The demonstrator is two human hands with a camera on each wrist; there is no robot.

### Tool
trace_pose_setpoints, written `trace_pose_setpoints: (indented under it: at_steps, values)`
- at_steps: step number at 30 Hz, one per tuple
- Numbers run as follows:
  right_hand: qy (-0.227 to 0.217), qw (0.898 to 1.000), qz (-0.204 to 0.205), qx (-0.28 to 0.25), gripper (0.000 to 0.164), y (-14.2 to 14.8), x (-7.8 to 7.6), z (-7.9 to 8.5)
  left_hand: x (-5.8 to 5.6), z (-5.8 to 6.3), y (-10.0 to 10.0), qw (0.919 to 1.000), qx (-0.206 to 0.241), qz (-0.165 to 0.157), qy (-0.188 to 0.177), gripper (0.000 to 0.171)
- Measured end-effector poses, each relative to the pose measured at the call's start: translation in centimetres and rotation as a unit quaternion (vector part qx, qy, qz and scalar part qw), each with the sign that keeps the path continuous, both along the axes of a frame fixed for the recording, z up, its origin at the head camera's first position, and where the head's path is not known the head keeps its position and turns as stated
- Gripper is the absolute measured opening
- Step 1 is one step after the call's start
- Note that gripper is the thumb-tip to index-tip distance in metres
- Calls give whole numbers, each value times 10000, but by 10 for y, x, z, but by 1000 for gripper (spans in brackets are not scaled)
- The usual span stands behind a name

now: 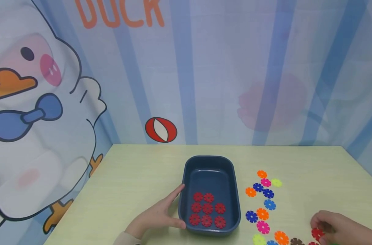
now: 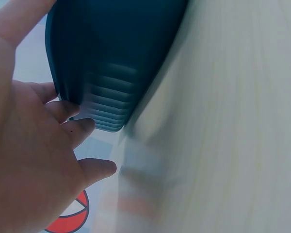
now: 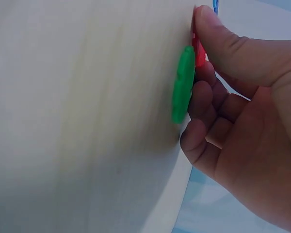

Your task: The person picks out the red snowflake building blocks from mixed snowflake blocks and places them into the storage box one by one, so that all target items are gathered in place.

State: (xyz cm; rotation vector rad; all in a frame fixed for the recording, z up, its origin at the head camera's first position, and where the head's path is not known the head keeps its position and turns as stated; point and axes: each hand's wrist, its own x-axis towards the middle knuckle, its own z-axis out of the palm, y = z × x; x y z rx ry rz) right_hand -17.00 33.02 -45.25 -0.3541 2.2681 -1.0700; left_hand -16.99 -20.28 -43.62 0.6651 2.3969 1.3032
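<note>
A dark blue tray (image 1: pixel 211 231) stands on the table with several red notched plastic discs (image 1: pixel 207 208) lying flat in its near half. My left hand (image 1: pixel 156 216) rests against the tray's left wall, thumb and fingers spread. The left wrist view shows its fingertips (image 2: pixel 82 127) beside the outside of the tray (image 2: pixel 111 48). At the lower right, my right hand (image 1: pixel 337 226) pinches a red disc (image 1: pixel 317 233) low over the table. In the right wrist view a green disc (image 3: pixel 183 86) is close beside those fingers, partly in front of the red disc (image 3: pixel 200 53).
Right of the tray lie several loose discs: orange (image 1: pixel 261 214), dark blue (image 1: pixel 251 216), pink (image 1: pixel 263 227), yellow (image 1: pixel 276 182), light blue (image 1: pixel 270 204) and brown (image 1: pixel 297 241). Another red disc (image 1: pixel 313 243) is cut off by the bottom edge. A printed curtain (image 1: pixel 210 75) hangs behind the table.
</note>
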Motion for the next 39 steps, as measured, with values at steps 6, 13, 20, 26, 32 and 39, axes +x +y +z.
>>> trace_pose_setpoints:
  at_steps: [6, 13, 20, 26, 32, 39]
  values:
    - [60, 9998, -115, 126, 19, -5, -1, 2, 0, -1, 0, 10000, 32, 23, 0, 110]
    - [289, 9985, -69, 451, 14, -9, -4, 6, 0, -1, 1, 10000, 47, 27, 4, 110]
    - [363, 9972, -136, 632, 17, -11, -8, 12, 0, -1, 1, 10000, 0, 47, -67, 110]
    - [923, 9931, 458, 556, 13, -8, -18, 22, 0, 0, 1, 9999, -4, 61, -92, 111]
    - [1256, 9883, 802, 331, 11, -19, -27, 37, 0, 0, 0, 10000, 13, 22, -83, 110]
    - [1689, 9779, 1227, -61, 15, -43, -35, 57, 0, 0, 1, 10000, -7, 7, -32, 110]
